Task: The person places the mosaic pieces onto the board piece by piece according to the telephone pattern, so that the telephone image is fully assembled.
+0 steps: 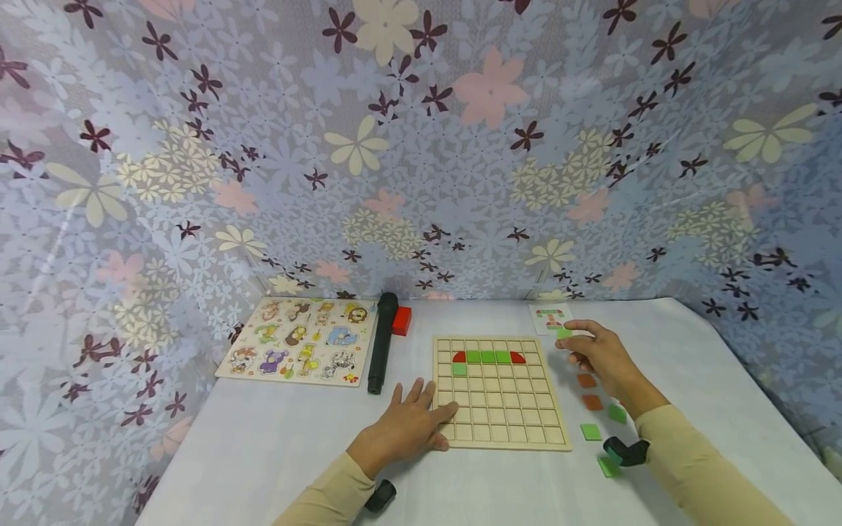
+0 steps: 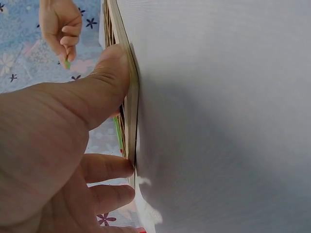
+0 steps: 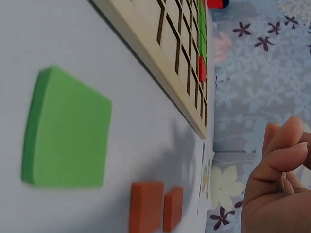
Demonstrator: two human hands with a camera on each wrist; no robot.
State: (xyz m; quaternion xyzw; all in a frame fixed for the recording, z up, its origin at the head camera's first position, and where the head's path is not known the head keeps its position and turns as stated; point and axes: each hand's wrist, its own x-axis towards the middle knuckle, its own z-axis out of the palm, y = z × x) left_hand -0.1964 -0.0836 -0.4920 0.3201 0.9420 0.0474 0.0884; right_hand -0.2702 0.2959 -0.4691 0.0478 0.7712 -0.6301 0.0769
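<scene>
My left hand [image 1: 408,427] rests at the left edge of a wooden grid board [image 1: 500,443], with its thumb against the board's side in the left wrist view. On the board, green square tiles [image 1: 487,357] form a row between two red rounded pieces [image 1: 517,358], and another green tile [image 1: 460,369] sits below the left end. My right hand [image 1: 601,358], beyond the board's right side, pinches a green tile [image 1: 563,332] above the table, near a printed pattern card [image 1: 539,324]. In the right wrist view, the fingers hide that tile.
Loose orange tiles [image 1: 592,402] and green tiles [image 1: 590,432] lie right of the board, under my right forearm. At the left are an animal picture puzzle [image 1: 296,340], a black microphone-shaped object [image 1: 380,351] and a red block [image 1: 402,321]. A flowered cloth [image 1: 421,183] hangs behind the table.
</scene>
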